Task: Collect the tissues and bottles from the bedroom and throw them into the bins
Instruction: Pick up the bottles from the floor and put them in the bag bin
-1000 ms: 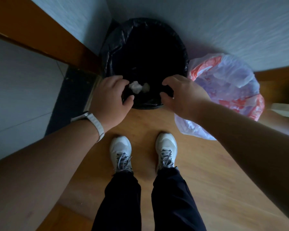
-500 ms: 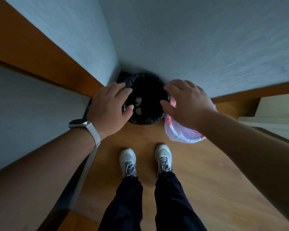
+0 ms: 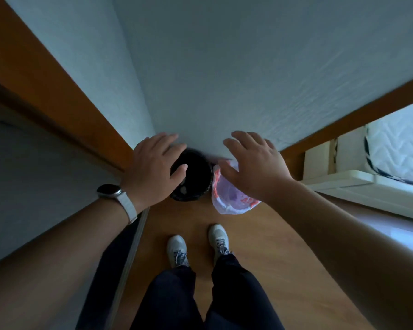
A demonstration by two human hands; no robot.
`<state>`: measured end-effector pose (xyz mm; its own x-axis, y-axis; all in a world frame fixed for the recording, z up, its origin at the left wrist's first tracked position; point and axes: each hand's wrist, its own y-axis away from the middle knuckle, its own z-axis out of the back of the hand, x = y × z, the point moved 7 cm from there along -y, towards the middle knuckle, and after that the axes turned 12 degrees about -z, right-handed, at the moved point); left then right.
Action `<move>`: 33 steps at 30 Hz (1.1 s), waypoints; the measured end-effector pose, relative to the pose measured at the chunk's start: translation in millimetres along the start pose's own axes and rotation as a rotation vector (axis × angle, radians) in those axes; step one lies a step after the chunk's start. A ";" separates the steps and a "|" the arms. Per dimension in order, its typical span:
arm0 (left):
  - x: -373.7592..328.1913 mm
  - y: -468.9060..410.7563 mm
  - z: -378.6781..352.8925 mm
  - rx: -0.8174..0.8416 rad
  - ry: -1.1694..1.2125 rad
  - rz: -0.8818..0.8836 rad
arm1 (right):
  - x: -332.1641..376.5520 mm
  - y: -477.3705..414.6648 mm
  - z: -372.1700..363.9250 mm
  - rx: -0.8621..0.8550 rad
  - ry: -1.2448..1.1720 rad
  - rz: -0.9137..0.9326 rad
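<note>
A black-lined bin (image 3: 196, 175) stands on the wooden floor in the corner, far below me. A pale crumpled tissue (image 3: 183, 190) lies inside it near the front rim. Beside it on the right sits a second bin lined with a white and red plastic bag (image 3: 229, 198). My left hand (image 3: 153, 170), with a white-strapped watch on the wrist, hovers open above the black bin's left side. My right hand (image 3: 253, 167) hovers open above the bag-lined bin. Neither hand holds anything.
Pale walls meet in the corner behind the bins. A brown door frame (image 3: 57, 91) runs along the left. A bed with a white quilted mattress (image 3: 396, 148) and cream frame stands at the right. My feet in white trainers (image 3: 177, 248) stand on the wooden floor.
My head has risen, so the bins look smaller and farther below. Both hands have lifted away from the black bin with fingers spread. The tissues stay inside the bin.
</note>
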<state>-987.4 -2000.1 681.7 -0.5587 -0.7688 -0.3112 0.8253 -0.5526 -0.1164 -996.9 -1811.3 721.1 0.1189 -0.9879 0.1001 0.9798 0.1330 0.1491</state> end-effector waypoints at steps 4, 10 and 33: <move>-31.6 -15.3 33.5 -0.086 0.023 -0.059 | -17.5 35.3 40.8 -0.029 -0.003 -0.121; -100.6 -42.8 56.2 -0.070 0.036 -0.149 | -59.0 92.7 88.9 -0.063 -0.037 -0.305; -452.1 -148.1 86.8 -0.039 -0.069 -0.646 | -324.2 324.8 204.6 -0.339 0.014 -0.584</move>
<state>-864.2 -1598.6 921.4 -0.9463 -0.3055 -0.1057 0.3232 -0.8994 -0.2944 -750.1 -1431.4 938.4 -0.4456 -0.8913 0.0839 0.8799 -0.4533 -0.1421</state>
